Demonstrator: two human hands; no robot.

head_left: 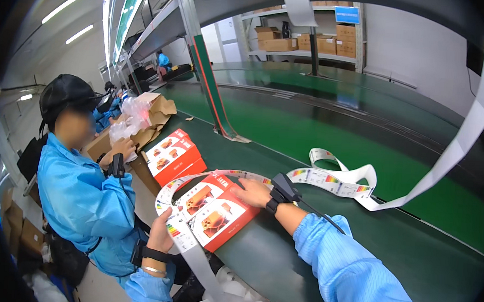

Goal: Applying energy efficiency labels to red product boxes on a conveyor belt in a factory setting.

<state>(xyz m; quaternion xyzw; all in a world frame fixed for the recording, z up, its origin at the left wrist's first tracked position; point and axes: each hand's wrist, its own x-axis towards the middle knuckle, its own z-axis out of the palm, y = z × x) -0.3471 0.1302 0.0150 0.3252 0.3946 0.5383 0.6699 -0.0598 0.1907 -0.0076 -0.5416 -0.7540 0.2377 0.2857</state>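
Observation:
My left hand [161, 234] has its thumb and fingers closed on a long strip of printed labels [181, 231] with coloured bars. The strip loops over and behind the red and white product boxes [230, 220], then runs on across the bench to the right. Its near end hangs down past the bench edge. My right hand [252, 193] lies on the top right part of these boxes, fingers stretched out. Whether its fingertips also touch the strip behind I cannot tell. Just beyond, more red and white boxes [168, 156] lie on the dark green bench.
A co-worker in blue [87, 196] stands at my left, with hands at an open carton [159, 111] of clear plastic bags. A metal post [205, 75] rises from the bench edge. A green conveyor [288, 126] runs behind. White waste [238, 288] lies below the bench.

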